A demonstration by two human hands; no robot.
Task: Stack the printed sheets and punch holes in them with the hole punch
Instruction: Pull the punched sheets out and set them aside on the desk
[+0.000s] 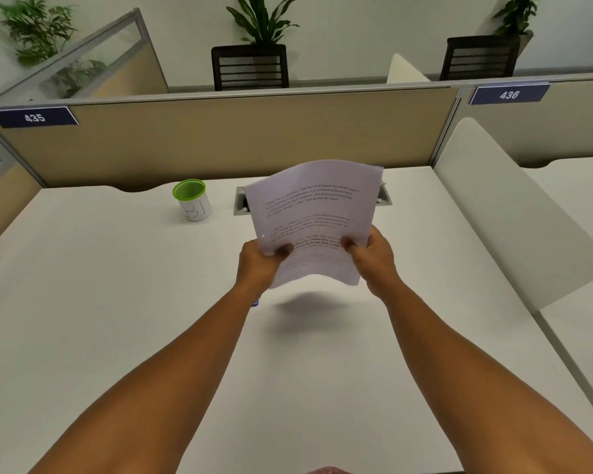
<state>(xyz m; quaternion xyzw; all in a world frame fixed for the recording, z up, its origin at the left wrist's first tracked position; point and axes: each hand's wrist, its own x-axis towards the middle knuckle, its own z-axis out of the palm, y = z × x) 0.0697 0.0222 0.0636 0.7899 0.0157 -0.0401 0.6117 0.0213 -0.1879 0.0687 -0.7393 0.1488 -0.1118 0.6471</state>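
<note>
White printed sheets (314, 220) sit lifted above the desk (117, 302), pinched at their side edges by your left hand (259, 265) and right hand (374, 256).

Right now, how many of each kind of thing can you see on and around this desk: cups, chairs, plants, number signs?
Cups: 1, green-rimmed cup
Chairs: 2, left chair, right chair
Plants: 3, left plant, middle plant, right plant
Number signs: 2, sign 435, sign 436
Total: 8
</note>
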